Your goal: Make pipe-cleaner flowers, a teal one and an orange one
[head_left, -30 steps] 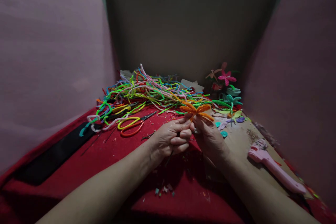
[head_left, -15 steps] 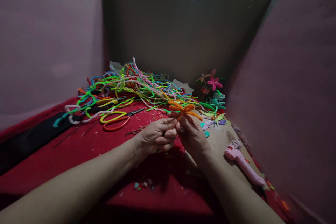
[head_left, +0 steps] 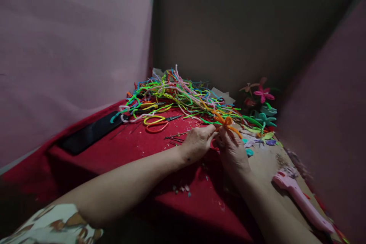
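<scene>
An orange pipe-cleaner flower (head_left: pixel 227 122) is held just above the red cloth (head_left: pixel 137 148). My left hand (head_left: pixel 198 143) is closed, its fingertips pinching at the base of the flower from the left. My right hand (head_left: pixel 232 149) is closed too, gripping the flower from below and to the right. The two hands touch each other at the flower's base. What lies under the fingers is hidden.
A heap of coloured pipe cleaners (head_left: pixel 177 97) lies behind the hands, with yellow-and-orange scissors (head_left: pixel 157 122) in front of it. Finished flowers (head_left: pixel 261 101) stand at the back right. A pink glue gun (head_left: pixel 300 198) lies on cardboard at right. A black strip (head_left: pixel 88 133) lies at left.
The camera has turned left, so everything sits further right in view. Both hands stay together on the orange flower; the left hand's fingers have shifted closer to its base.
</scene>
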Available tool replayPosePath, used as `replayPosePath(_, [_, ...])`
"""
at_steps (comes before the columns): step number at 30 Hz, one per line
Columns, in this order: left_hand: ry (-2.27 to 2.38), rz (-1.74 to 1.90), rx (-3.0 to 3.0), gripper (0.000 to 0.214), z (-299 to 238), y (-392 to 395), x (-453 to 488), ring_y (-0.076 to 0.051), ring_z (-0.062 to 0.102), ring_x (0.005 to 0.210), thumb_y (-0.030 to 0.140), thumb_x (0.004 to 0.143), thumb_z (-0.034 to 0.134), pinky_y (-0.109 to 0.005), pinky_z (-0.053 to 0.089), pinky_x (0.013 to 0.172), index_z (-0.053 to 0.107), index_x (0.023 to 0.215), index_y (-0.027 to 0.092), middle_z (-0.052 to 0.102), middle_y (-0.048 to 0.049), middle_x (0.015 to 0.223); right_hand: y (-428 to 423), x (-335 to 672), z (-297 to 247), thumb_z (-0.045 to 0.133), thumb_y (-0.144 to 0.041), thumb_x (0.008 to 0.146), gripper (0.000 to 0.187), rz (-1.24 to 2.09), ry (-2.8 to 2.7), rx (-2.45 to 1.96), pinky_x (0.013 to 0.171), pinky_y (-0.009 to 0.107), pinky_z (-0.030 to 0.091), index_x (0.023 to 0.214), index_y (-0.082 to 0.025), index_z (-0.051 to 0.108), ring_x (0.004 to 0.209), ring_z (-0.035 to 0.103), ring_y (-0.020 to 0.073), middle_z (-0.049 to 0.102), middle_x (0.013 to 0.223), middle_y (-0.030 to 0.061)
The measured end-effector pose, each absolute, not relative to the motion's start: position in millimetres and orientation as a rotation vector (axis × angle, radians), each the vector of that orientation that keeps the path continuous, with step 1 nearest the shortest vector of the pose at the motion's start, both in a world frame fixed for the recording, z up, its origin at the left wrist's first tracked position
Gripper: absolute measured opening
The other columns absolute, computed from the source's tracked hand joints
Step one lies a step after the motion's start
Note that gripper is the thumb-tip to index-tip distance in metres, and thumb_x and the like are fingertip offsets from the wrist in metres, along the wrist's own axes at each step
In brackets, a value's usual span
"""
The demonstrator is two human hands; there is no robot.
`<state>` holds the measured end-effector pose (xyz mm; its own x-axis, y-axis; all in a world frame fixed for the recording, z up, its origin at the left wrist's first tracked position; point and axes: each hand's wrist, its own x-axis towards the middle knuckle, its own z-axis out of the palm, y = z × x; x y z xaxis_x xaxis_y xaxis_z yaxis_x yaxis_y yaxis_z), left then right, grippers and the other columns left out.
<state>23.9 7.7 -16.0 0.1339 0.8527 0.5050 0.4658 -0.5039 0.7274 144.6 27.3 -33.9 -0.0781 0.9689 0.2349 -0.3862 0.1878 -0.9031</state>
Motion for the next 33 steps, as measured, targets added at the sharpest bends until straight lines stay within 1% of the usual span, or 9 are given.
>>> replayPosePath(5, [1.11, 1.327, 1.822, 0.026, -13, 12, 23, -0.009, 0.036, 0.052, 0.026, 0.083, 0.046, -0.02, 0.027, 0.051, 0.046, 0.059, 0.017, 0.04, 0.0048, 0.054, 25, 142, -30, 0.063, -0.035, 0.075, 0.014, 1.368, -1.12, -0.664, 0.047, 0.022, 0.033, 0.079, -0.021, 0.062, 0.051, 0.038, 0.0084, 0.049, 0.064, -0.0038])
replayPosePath(8, [1.013, 1.282, 1.675, 0.027, -12, 14, 24, -0.007, 0.034, 0.049, 0.03, 0.083, 0.046, -0.019, 0.026, 0.047, 0.048, 0.06, 0.016, 0.041, 0.0049, 0.053, 26, 142, -30, 0.061, -0.036, 0.077, 0.016, 1.375, -1.146, -0.678, 0.048, 0.023, 0.034, 0.08, -0.021, 0.064, 0.053, 0.04, 0.0087, 0.051, 0.067, -0.0021])
replayPosePath(11, [0.927, 1.243, 1.535, 0.03, -9, 14, 26, -0.006, 0.031, 0.045, 0.036, 0.08, 0.052, -0.019, 0.024, 0.044, 0.051, 0.06, 0.014, 0.04, 0.0057, 0.05, 29, 142, -31, 0.062, -0.034, 0.075, 0.014, 1.378, -1.12, -0.672, 0.05, 0.022, 0.037, 0.074, -0.02, 0.065, 0.053, 0.041, 0.0086, 0.053, 0.064, -0.0022])
replayPosePath(14, [0.821, 1.229, 1.381, 0.036, -6, 13, 27, -0.004, 0.029, 0.042, 0.046, 0.072, 0.06, -0.018, 0.022, 0.041, 0.05, 0.06, 0.014, 0.038, 0.0069, 0.048, 30, 142, -30, 0.065, -0.029, 0.07, 0.009, 1.425, -1.044, -0.652, 0.054, 0.022, 0.042, 0.075, -0.021, 0.066, 0.057, 0.049, 0.0092, 0.059, 0.067, -0.0021])
replayPosePath(16, [0.786, 1.197, 1.27, 0.038, -5, 13, 27, -0.003, 0.028, 0.038, 0.049, 0.068, 0.063, -0.018, 0.019, 0.037, 0.05, 0.062, 0.014, 0.037, 0.0078, 0.046, 30, 142, -29, 0.064, -0.028, 0.07, 0.013, 1.454, -1.037, -0.642, 0.06, 0.023, 0.046, 0.081, -0.022, 0.068, 0.065, 0.056, 0.0111, 0.065, 0.076, -0.0006])
replayPosePath(19, [0.756, 1.109, 1.108, 0.034, -6, 13, 26, -0.001, 0.023, 0.031, 0.046, 0.068, 0.064, -0.016, 0.014, 0.033, 0.05, 0.068, 0.015, 0.037, 0.0094, 0.045, 28, 141, -26, 0.062, -0.031, 0.072, 0.014, 1.469, -1.056, -0.642, 0.065, 0.026, 0.049, 0.082, -0.022, 0.068, 0.071, 0.06, 0.0136, 0.068, 0.081, 0.0006])
replayPosePath(24, [0.608, 0.998, 0.939, 0.024, -10, 16, 21, 0.0, 0.018, 0.029, 0.035, 0.072, 0.064, -0.013, 0.017, 0.031, 0.051, 0.078, 0.017, 0.037, 0.011, 0.046, 26, 137, -24, 0.067, -0.032, 0.069, 0.018, 1.538, -0.984, -0.638, 0.06, 0.023, 0.049, 0.081, -0.019, 0.067, 0.06, 0.056, 0.0107, 0.062, 0.065, -0.0026])
replayPosePath(28, [0.496, 0.917, 0.892, 0.017, -13, 19, 15, 0.0, 0.016, 0.029, 0.031, 0.079, 0.058, -0.012, 0.02, 0.031, 0.05, 0.076, 0.016, 0.035, 0.0108, 0.047, 27, 136, -26, 0.067, -0.034, 0.07, 0.023, 1.6, -0.968, -0.562, 0.056, 0.021, 0.047, 0.088, -0.019, 0.066, 0.054, 0.051, 0.0086, 0.056, 0.062, -0.0047])
replayPosePath(33, [0.466, 0.859, 0.952, 0.02, -13, 22, 14, 0.0, 0.013, 0.029, 0.033, 0.08, 0.056, -0.014, 0.019, 0.03, 0.049, 0.075, 0.016, 0.034, 0.0109, 0.047, 26, 136, -27, 0.068, -0.031, 0.069, 0.016, 1.532, -0.932, -0.537, 0.052, 0.019, 0.044, 0.082, -0.021, 0.066, 0.051, 0.045, 0.0065, 0.046, 0.055, -0.0074])
